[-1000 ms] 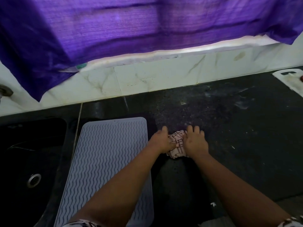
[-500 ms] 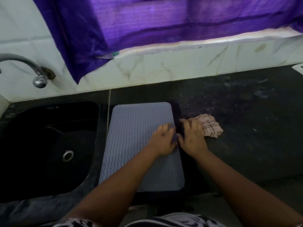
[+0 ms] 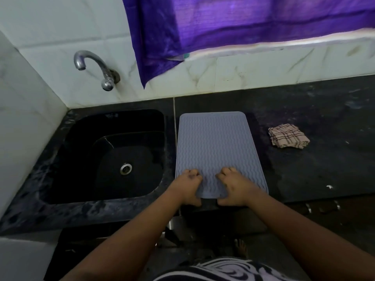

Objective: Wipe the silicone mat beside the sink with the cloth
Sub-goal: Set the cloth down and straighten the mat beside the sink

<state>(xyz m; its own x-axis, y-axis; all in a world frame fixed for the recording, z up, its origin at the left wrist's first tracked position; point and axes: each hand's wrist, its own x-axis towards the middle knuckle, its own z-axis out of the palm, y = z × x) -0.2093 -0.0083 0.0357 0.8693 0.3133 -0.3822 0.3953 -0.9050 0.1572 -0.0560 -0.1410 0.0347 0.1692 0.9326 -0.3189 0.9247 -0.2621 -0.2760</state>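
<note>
The grey mat (image 3: 217, 147) lies flat on the dark counter (image 3: 316, 167), just right of the sink (image 3: 113, 157). The left hand (image 3: 187, 186) and right hand (image 3: 235, 186) grip its near edge, fingers curled on top, thumbs below. The checked cloth (image 3: 288, 136) lies apart, beyond the right fingers.

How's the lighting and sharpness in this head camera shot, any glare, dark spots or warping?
Head view: dim overall; a bright strip glows under the curtain, while the sink is almost black. The mat, cloth and both hands, left and right, look sharp. Wide-angle warping bows the counter edge and tile lines. The tap shows small glints.
</note>
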